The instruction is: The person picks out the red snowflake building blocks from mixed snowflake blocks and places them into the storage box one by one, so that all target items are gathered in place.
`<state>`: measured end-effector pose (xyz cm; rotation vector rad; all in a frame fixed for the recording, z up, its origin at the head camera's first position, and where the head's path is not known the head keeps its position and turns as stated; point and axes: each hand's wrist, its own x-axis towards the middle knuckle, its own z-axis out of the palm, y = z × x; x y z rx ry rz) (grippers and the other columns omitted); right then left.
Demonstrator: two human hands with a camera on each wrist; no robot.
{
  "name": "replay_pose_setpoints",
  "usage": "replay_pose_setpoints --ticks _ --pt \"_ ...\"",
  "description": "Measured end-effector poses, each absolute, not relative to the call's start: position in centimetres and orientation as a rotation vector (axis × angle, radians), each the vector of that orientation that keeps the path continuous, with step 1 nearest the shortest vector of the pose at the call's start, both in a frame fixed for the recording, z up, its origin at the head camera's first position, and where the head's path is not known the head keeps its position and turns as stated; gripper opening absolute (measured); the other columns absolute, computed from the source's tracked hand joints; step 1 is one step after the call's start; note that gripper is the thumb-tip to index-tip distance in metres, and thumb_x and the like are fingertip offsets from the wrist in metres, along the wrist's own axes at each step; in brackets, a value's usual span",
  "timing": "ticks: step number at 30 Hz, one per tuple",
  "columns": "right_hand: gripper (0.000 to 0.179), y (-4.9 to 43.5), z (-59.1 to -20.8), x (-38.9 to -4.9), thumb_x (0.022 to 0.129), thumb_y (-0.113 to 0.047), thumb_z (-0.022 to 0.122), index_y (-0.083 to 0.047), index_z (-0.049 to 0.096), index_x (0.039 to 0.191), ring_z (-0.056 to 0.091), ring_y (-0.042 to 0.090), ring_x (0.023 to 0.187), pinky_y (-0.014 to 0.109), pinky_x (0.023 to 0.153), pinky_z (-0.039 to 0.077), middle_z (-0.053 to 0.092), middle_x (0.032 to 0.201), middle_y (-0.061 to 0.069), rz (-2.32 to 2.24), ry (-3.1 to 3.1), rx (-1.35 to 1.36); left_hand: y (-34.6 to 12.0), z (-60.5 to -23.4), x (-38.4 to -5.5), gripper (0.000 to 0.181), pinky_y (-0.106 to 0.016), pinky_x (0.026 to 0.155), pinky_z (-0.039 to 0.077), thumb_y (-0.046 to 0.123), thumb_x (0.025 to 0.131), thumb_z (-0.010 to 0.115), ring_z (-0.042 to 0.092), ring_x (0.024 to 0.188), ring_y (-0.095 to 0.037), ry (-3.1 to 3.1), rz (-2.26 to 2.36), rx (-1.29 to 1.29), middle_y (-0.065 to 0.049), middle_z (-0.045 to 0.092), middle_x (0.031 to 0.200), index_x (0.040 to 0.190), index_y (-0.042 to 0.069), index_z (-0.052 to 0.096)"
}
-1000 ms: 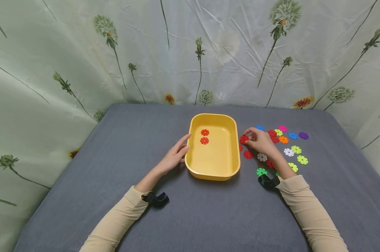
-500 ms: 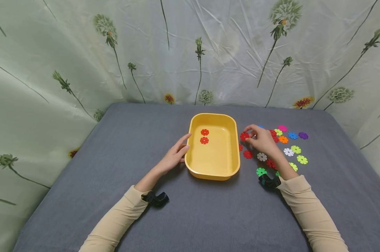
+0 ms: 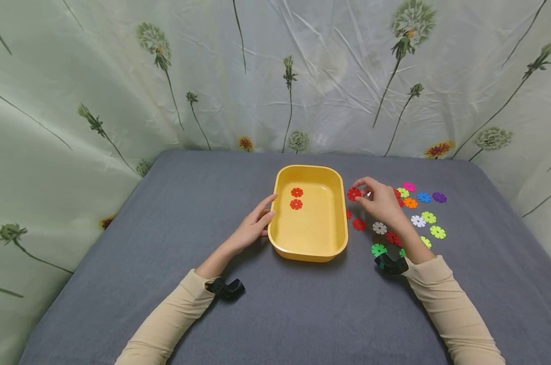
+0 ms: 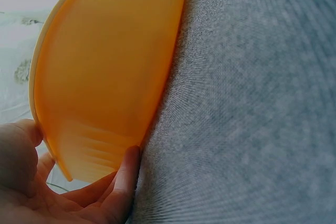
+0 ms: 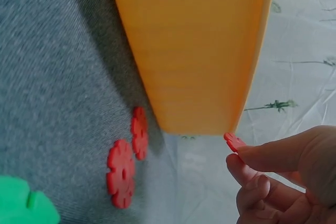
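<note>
A yellow plastic bin (image 3: 309,238) stands on the grey table, with two red snowflake discs (image 3: 296,204) lying on its floor. My left hand (image 3: 250,229) rests against the bin's left side, fingertips at the rim; in the left wrist view its fingers (image 4: 126,177) extend along the outer wall (image 4: 110,66). Just beyond the bin's right rim, my right hand (image 3: 379,200) pinches a red snowflake disc (image 3: 354,194) between thumb and fingers. The right wrist view has this disc (image 5: 233,141) edge-on, raised near the top of the bin wall (image 5: 194,51).
Right of the bin lie several loose snowflake discs: red (image 3: 359,224), white (image 3: 379,228), green (image 3: 378,250), orange (image 3: 410,203), blue (image 3: 424,197), purple (image 3: 439,197), pink (image 3: 409,187) and yellow-green (image 3: 437,232). A flower-print curtain (image 3: 257,101) hangs behind the table.
My right hand has risen slightly, lifting the red snowflake disc away from the table. The left hand and the bin have stayed put.
</note>
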<state>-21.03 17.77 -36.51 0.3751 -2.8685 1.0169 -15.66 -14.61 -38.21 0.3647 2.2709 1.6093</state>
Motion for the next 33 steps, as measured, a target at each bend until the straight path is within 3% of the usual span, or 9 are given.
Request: replay_pose_setpoints --ticks 19,33 --pt "0.025 16.2 -35.7 -20.4 0.085 -0.004 0.065 -0.005 0.06 0.109 0.05 0.021 0.064 0.018 0.055 0.041 0.066 0.092 0.019 0.989 -2.679 0.478 -14.9 -38.4 -15.8 0.053 -0.041 0.092 0.053 0.02 0.102 0.037 0.052 0.122 -0.037 2.263 1.637 0.369 -0.024 0.039 0.145 0.151 0.021 0.017" --pt "0.028 14.7 -35.4 -20.2 0.085 -0.005 0.063 -0.007 0.059 0.112 0.051 0.019 0.061 0.021 0.051 0.041 0.067 0.092 0.016 0.996 -2.717 0.528 -14.8 -38.6 -15.9 0.053 -0.039 0.091 0.053 0.023 0.102 0.038 0.053 0.121 -0.035 2.247 1.638 0.365 -0.023 0.04 0.144 0.151 0.023 0.017"
